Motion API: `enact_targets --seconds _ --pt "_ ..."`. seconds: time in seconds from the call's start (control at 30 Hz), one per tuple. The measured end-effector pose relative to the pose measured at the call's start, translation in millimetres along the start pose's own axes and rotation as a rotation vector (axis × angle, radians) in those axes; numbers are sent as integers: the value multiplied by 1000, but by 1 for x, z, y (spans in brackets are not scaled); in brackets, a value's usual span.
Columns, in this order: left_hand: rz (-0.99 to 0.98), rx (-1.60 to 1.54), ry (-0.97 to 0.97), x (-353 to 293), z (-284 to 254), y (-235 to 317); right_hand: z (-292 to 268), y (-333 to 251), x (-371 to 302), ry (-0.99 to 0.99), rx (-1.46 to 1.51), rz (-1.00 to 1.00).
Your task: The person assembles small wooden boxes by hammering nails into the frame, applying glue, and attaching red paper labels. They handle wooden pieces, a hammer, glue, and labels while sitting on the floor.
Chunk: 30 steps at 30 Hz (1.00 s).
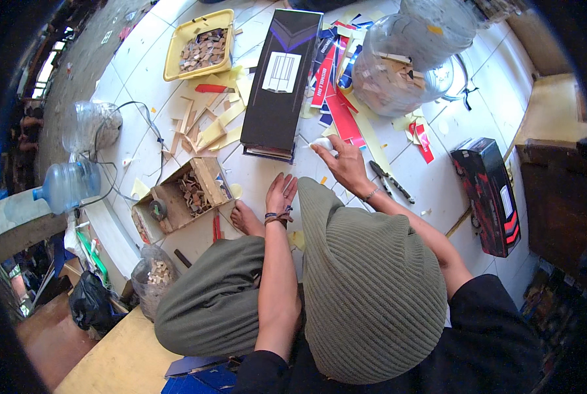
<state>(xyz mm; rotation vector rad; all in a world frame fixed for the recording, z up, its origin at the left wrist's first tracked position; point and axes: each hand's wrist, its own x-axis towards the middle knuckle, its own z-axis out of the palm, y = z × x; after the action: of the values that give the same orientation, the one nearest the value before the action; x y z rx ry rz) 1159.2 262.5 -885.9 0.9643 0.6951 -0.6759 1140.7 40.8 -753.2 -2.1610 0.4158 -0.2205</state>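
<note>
Near the black box, the right hand pinches a white object, left hand open, empty.

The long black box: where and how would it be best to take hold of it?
Probably grip the long black box by its two long sides, around the middle, one hand on each. It lies lengthwise away from the person, narrow across, so opposing sides should balance it. Come from its near end, close to the left hand and right hand.

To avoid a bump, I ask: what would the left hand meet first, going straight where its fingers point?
The left hand would probably meet the near end of the black box; depth is unclear.
</note>
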Motion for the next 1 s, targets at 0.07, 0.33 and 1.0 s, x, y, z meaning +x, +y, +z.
enact_targets --seconds 0.07,0.33,1.0 --pt "-10 3 21 0 -16 -4 0 0 2 21 -10 -24" --pt "-74 261 232 -20 -66 -17 -1 1 5 33 7 -30" --pt "15 456 75 16 -131 -58 0 0 5 50 53 -15"
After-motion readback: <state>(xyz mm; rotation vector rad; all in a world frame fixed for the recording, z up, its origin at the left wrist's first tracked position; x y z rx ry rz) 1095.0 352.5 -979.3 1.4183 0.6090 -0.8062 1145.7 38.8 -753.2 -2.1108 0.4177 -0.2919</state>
